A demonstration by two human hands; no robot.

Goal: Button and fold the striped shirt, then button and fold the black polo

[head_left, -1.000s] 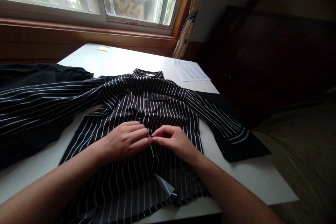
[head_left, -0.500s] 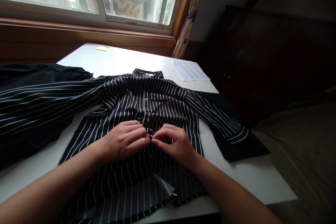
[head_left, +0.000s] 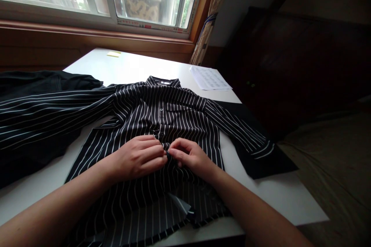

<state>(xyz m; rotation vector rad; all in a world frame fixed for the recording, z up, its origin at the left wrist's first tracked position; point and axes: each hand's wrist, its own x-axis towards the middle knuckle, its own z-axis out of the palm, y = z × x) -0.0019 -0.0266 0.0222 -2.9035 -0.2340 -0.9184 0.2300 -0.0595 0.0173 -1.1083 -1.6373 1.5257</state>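
Note:
A black shirt with white stripes (head_left: 185, 123) lies front up, its collar toward the window and its sleeves spread to both sides. At the lower middle of its front, my left hand (head_left: 142, 156) is closed on the button edge. Close beside it, my right hand (head_left: 189, 156) pinches the same edge with thumb and forefinger. The fingertips of both hands nearly meet there. A button shows higher up, below the collar; whatever button lies between my fingers is hidden. The shirt's hem is turned up near the table's front edge, with a pale label showing.
The shirt rests on a white table (head_left: 278, 191). Dark cloth (head_left: 37, 79) lies at the left, and a black piece (head_left: 257, 168) is under the right sleeve. Printed papers (head_left: 210, 78) and a yellow note (head_left: 113, 54) are at the back, below a window (head_left: 150, 0).
My right hand's fingers have shifted slightly and curled a little more at the button edge. My left hand stays nearly in place. The shirt lies as before.

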